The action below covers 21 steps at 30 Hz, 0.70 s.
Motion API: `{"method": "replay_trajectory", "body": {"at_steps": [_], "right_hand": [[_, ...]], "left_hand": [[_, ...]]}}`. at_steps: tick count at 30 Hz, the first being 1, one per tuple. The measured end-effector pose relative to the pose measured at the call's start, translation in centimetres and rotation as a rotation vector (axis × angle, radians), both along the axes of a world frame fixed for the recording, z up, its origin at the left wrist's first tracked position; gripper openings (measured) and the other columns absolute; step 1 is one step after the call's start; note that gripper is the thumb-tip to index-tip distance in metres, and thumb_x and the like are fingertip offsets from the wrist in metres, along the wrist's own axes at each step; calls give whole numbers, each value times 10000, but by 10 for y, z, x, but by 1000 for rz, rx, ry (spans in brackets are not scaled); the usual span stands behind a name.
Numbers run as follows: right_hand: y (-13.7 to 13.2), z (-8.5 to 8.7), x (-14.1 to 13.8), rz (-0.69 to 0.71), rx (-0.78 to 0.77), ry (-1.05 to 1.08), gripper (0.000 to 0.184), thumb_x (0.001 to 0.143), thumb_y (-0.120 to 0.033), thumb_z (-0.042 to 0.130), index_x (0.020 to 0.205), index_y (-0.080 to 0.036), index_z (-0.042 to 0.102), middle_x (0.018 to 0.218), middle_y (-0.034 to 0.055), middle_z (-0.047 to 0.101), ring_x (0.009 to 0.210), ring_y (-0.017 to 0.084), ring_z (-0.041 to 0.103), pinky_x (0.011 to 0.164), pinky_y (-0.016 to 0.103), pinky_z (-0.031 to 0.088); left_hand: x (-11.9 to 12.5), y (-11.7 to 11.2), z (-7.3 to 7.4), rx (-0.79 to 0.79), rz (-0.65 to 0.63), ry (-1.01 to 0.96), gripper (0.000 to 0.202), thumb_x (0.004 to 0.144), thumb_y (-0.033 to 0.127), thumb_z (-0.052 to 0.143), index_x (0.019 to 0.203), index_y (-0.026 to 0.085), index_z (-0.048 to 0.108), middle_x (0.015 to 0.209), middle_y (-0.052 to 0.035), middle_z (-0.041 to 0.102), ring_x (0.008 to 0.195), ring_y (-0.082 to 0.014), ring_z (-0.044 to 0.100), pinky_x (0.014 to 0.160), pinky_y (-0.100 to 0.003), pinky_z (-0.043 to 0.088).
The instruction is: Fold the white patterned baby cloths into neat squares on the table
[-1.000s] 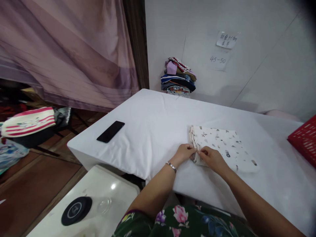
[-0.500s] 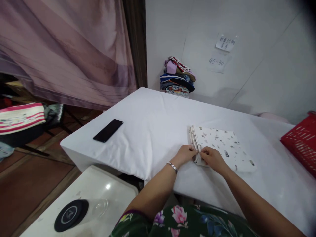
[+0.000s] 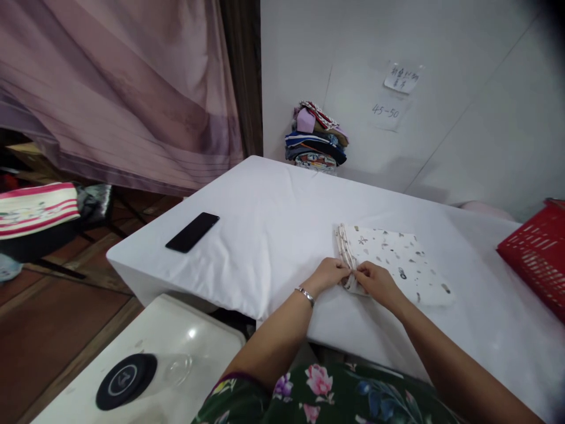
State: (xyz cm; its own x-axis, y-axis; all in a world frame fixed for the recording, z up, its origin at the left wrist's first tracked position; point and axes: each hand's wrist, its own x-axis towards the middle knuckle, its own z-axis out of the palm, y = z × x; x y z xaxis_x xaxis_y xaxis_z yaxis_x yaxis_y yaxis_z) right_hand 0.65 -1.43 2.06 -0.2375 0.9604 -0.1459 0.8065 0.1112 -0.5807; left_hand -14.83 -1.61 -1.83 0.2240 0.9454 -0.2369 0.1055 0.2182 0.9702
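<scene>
A folded white cloth (image 3: 397, 262) with small dark prints lies flat on the white table (image 3: 273, 235). My left hand (image 3: 329, 274) and my right hand (image 3: 375, 284) meet at the cloth's near left corner. Both pinch the stacked edge there, fingers closed on the fabric. A silver bracelet sits on my left wrist.
A black phone (image 3: 192, 232) lies near the table's left edge. A pile of folded clothes (image 3: 316, 140) stands against the far wall. A red basket (image 3: 536, 253) sits at the right. A white side surface with a black round disc (image 3: 126, 380) is at the lower left.
Both hands stay pinched on the cloth's corner. Only the view has shifted slightly.
</scene>
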Motion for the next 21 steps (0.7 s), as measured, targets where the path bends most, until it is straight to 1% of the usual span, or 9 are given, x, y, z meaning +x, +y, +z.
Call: {"method": "replay_trajectory", "body": {"at_steps": [3, 6, 9, 12, 17, 21], "right_hand": [[-2, 2, 1, 27, 30, -77, 175, 766, -361, 488, 722, -204, 552, 625, 6, 633, 529, 139, 544, 533, 252, 364], [-2, 1, 1, 35, 52, -125, 142, 755, -314, 483, 695, -203, 547, 666, 14, 643, 553, 137, 541, 535, 248, 341], [0, 1, -2, 42, 63, -186, 136, 740, -281, 481, 649, -200, 541, 627, 14, 626, 561, 140, 531, 530, 247, 316], [1, 2, -5, 40, 54, -218, 155, 738, -295, 481, 627, -201, 537, 584, 9, 600, 548, 140, 520, 519, 246, 299], [0, 6, -4, 37, 55, -187, 149, 717, -257, 460, 589, -203, 514, 522, -2, 574, 531, 139, 515, 528, 244, 311], [-1, 7, -1, 18, 68, -119, 137, 707, -264, 459, 607, -208, 535, 526, -8, 594, 544, 145, 534, 542, 244, 337]], "left_hand": [[-3, -2, 6, -6, -51, 20, 158, 704, 170, 552, 551, 137, 574, 449, 43, 493, 441, -70, 430, 459, -190, 325], [-5, -3, 8, -7, -72, 9, 142, 693, 168, 555, 561, 133, 592, 471, 36, 511, 446, -71, 436, 468, -194, 342], [-4, -3, 6, -1, -69, 2, 130, 686, 147, 539, 574, 131, 602, 487, 33, 520, 452, -67, 440, 475, -189, 354], [-4, -2, 4, 34, -89, 5, 126, 687, 158, 532, 591, 128, 609, 487, 32, 519, 455, -64, 436, 469, -181, 344], [-4, -1, 1, 55, -90, 24, 134, 699, 181, 528, 598, 129, 599, 489, 37, 506, 455, -62, 426, 466, -181, 336], [-3, 0, -3, 70, -94, 50, 172, 712, 245, 532, 602, 132, 598, 499, 37, 497, 477, -69, 434, 478, -185, 344]]}}
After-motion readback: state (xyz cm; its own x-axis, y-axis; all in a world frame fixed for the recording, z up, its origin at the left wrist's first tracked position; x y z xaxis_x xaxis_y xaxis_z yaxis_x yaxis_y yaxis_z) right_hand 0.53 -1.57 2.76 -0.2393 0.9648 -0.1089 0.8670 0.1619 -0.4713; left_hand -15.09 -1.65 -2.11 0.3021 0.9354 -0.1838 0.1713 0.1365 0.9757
